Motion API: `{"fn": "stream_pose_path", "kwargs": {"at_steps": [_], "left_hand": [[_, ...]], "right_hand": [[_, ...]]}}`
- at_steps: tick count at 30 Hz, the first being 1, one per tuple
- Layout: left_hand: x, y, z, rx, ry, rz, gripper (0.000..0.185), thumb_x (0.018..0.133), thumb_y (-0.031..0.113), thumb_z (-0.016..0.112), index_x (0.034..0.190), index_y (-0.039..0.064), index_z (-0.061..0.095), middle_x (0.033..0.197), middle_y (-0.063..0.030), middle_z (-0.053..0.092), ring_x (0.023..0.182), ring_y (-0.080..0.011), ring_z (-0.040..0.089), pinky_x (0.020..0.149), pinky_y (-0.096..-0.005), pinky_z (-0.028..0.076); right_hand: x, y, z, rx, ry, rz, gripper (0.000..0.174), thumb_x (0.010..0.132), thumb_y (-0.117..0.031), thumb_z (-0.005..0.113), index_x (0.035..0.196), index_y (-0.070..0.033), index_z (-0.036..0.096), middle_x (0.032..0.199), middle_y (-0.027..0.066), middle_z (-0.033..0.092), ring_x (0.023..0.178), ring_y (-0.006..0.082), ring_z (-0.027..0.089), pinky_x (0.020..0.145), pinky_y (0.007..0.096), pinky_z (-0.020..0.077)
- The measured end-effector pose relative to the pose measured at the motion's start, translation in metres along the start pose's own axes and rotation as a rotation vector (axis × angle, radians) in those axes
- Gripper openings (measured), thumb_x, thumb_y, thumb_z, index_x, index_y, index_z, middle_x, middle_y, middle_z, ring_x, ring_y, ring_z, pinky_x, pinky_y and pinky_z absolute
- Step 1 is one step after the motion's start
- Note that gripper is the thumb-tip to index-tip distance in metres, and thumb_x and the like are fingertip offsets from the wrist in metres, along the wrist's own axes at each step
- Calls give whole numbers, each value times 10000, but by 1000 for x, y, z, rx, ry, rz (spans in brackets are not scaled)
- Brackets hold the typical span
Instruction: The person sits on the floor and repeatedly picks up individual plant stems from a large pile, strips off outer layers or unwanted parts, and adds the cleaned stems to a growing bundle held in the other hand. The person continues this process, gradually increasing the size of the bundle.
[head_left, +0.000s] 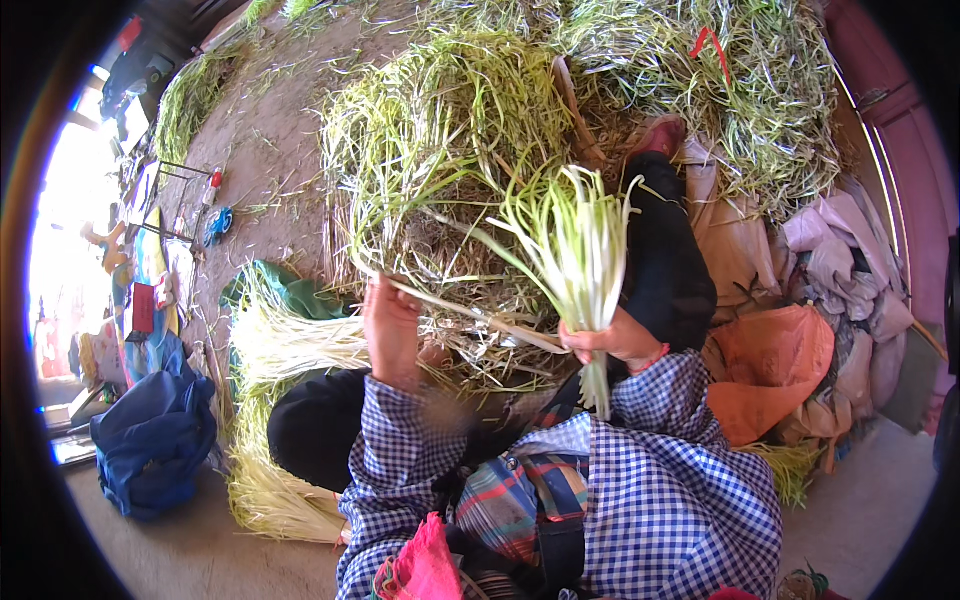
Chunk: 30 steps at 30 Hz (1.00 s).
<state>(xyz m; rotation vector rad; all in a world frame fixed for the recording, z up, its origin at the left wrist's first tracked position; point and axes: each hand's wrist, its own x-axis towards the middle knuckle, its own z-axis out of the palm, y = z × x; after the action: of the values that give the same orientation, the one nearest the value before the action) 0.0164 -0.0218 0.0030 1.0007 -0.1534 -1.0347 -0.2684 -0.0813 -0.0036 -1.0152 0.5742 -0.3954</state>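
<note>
My right hand (619, 341) grips a bunch of pale green, white-stemmed leafy stalks (581, 262), which look like chives or garlic shoots. The leaves fan upward above the fist and the stem ends stick out below it. In my left hand (394, 330) is one long pale stalk (480, 315), pinched near the fingertips. That stalk slants down to the right and reaches my right fist. Beyond both hands rises a large heap of loose green stalks (450, 112). Beside my left forearm lie whitish bunches (292, 341), laid with their stems together.
Further bunches (289, 499) lie by my left knee, near a blue cloth bag (154, 439). On the right are an orange sack (772, 367) and crumpled pale sacks (847, 255). More stalks (750, 112) are piled toward a pink door (907, 150). A metal-framed rack (169, 202) stands left.
</note>
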Motion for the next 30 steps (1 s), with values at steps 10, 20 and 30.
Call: {"fn": "stream_pose_path", "kwargs": {"at_steps": [10,20,30], "left_hand": [[-12,-20,26,552,-307,247,159,894,112,525,753,47,494,634,3,528,535,-56,472,479,-181,408],[-18,-40,52,622,-378,226,205,917,149,501,737,67,449,609,28,450,531,-44,399,484,-179,332],[-29,-44,53,353,-550,-148,254,830,95,614,1038,34,481,817,-20,563,737,-88,544,648,-209,455]], "right_hand": [[7,-17,25,-46,361,-126,271,757,-41,655,1000,10,546,823,67,610,557,88,552,491,194,468],[32,-8,47,-1,281,-192,282,787,-44,655,1026,1,512,801,40,579,614,107,587,443,202,450],[23,-14,39,116,238,-152,201,804,-85,631,949,9,526,750,104,610,528,101,549,439,197,428]]}}
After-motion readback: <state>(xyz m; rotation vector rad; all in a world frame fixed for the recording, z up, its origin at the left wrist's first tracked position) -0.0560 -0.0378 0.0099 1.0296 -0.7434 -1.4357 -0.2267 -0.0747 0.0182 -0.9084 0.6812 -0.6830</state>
